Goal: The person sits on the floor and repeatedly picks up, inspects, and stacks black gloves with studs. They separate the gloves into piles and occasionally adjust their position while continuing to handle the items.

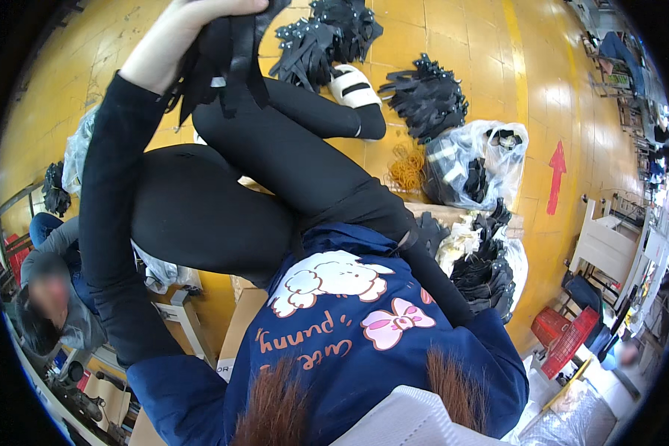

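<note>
At the top edge my left hand (188,24) is closed around a bundle of black straps (243,52). Its fingertips are partly cut off by the frame. The strap ends hang over my raised knee. My right forearm (437,279) runs down beside my hip, and the right hand is hidden behind my body and leg. Close to that arm, a heap of black straps (483,275) lies with pale plastic. On the floor beyond my legs are more bundles of black straps with small shiny fittings (426,97), and others (305,53) lie near my white shoe (353,88).
A clear plastic bag (472,167) with dark pieces stands beside a tangle of yellow-orange bands (406,168). A person (70,297) sits at the left near a machine. Red baskets (569,338) and a white table (606,238) are at the right. A red arrow (556,178) marks the floor.
</note>
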